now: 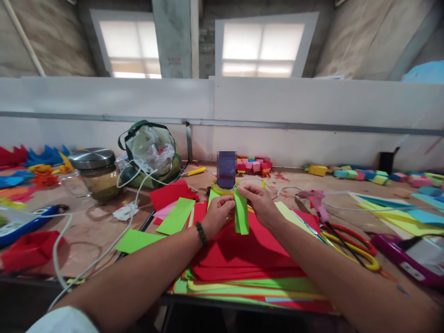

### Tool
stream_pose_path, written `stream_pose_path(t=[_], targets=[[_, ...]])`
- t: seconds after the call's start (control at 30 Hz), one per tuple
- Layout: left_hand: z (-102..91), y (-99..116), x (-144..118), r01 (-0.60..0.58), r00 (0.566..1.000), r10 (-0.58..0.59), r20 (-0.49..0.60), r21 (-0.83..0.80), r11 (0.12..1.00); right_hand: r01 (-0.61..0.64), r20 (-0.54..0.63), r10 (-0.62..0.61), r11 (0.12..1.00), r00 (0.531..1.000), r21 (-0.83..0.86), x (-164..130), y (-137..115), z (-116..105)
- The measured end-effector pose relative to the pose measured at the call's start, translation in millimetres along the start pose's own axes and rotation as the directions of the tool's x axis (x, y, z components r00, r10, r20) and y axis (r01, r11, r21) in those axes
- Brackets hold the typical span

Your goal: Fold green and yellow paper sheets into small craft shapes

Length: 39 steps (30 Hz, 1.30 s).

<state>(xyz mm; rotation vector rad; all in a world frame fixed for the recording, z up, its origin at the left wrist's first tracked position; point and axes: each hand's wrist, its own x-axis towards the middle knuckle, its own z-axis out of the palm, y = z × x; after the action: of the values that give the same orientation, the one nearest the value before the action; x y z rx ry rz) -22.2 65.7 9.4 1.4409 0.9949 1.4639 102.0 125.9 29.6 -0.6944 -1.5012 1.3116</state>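
Observation:
My left hand (218, 213) and my right hand (261, 203) both pinch a folded strip of green paper (241, 213), held upright just above a stack of red paper sheets (243, 252). The left fingers grip the strip's upper left edge, the right fingers its top right. A dark beaded bracelet (201, 233) sits on my left wrist. Loose green paper pieces (175, 216) lie to the left of the stack. Behind the hands stands a purple cylinder (226, 169) on a yellow tape roll.
A glass jar with a metal lid (93, 173), a green bag (151, 152) and white cables (133, 203) lie at the left. A pink glue gun (317, 203) and red and yellow scissors (354, 247) lie at the right. Coloured paper cubes (253, 165) line the white back wall.

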Motion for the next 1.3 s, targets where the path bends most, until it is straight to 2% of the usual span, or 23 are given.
stream_pose_path(t=[0.17,0.4,0.67,0.93,1.1,1.3], targets=[[1.3,-1.4,1.7,0.100,0.995,-0.101,-0.005,-0.086,0.991,-0.006,-0.056,0.009,0.998,0.998,0.056,-5.3,8.2,-0.1],[3.1,-3.1,1.1,0.121,0.992,-0.123,-0.010,-0.092,0.988,0.037,-0.093,-0.029,0.996,0.995,0.085,-5.7,7.3,-3.4],[1.2,-3.6,1.0,0.083,0.994,-0.086,-0.069,-0.036,0.996,0.127,-0.061,-0.128,0.992,0.990,-0.019,-12.4,5.7,-2.7],[1.9,-3.4,0.6,0.110,0.992,-0.112,-0.062,-0.042,0.993,0.192,-0.076,-0.202,0.975,0.976,-0.113,-14.2,1.6,-4.8],[3.6,-2.4,-1.2,0.113,0.991,-0.117,-0.062,-0.071,0.991,0.185,-0.094,-0.192,0.979,0.977,-0.084,-14.6,2.9,-3.3],[9.5,0.0,-5.8,0.230,0.973,-0.226,0.038,-0.134,0.964,0.105,-0.094,-0.104,0.994,0.990,0.006,-18.3,5.0,2.5]])
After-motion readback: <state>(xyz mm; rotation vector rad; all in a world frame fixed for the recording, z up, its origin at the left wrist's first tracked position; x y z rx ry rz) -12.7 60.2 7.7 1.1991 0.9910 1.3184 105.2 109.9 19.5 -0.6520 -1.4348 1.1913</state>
